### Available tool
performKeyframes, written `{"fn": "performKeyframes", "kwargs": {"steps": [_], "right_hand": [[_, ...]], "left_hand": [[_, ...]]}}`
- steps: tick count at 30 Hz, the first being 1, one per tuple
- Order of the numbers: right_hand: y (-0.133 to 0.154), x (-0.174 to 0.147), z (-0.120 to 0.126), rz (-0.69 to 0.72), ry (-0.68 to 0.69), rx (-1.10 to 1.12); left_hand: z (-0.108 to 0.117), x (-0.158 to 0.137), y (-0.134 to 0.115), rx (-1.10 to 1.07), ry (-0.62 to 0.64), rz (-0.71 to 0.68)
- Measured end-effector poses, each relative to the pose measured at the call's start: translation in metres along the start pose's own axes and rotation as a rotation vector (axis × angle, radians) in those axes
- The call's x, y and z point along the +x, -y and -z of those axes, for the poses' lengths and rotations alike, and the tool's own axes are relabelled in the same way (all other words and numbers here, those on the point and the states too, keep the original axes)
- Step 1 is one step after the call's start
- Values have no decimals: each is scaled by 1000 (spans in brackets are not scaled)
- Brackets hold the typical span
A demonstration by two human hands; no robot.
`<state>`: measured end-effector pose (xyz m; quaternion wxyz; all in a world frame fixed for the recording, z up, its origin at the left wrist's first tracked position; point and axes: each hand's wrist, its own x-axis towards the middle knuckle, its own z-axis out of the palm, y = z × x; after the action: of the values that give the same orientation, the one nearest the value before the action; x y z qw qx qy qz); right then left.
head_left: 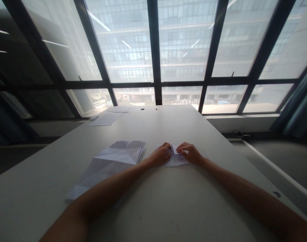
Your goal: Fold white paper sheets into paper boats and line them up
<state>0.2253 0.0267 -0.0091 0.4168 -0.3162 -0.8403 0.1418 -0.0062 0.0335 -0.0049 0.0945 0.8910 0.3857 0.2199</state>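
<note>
A small folded sheet of white paper [178, 162] lies on the table between my two hands, with a raised flap or crease near its middle. My left hand [161, 155] is closed at the paper's left part, its fingers curled over and partly hiding it. From the right, my right hand [191, 154] pinches the paper near the raised flap with thumb and fingers. Left of my left forearm rests a stack of creased white paper [110, 161], partly covered by that arm.
The white table [168, 198] stretches away toward tall dark-framed windows [157, 50]. More flat white sheets [104, 118] lie at its far left. A dark round hole [142, 109] shows near the far edge. Blue curtains [298, 104] hang at the sides.
</note>
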Motion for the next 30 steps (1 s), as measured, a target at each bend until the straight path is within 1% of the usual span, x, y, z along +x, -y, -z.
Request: {"fn": "performKeyframes", "kwargs": {"steps": [2, 4, 9, 11, 15, 19, 22, 25, 27, 30], "right_hand": [[0, 0, -1, -8, 52, -31], [-1, 0, -1, -18, 71, -57], [-5, 1, -3, -13, 86, -85], [-8, 0, -4, -3, 81, -109], [-15, -2, -9, 38, 82, -203], [-18, -4, -11, 10, 138, -300], [-15, -4, -10, -15, 166, -328], [-13, -3, -10, -102, 195, -362], [-14, -3, -11, -234, 190, -403], [-21, -4, -11, -467, 134, -477]], "left_hand": [[-1, 0, 2, 17, 4, 19], [-3, 1, 4, 49, 20, 20], [-3, 2, 8, 154, 144, -62], [-2, 1, 7, 166, 165, -77], [1, 0, 4, 148, 168, -57], [4, 0, 2, 138, 182, -22], [7, -1, 2, 137, 218, -11], [9, -2, 2, 148, 249, -9], [11, -3, 1, 159, 255, -2], [12, -3, -2, 167, 269, 27]]}}
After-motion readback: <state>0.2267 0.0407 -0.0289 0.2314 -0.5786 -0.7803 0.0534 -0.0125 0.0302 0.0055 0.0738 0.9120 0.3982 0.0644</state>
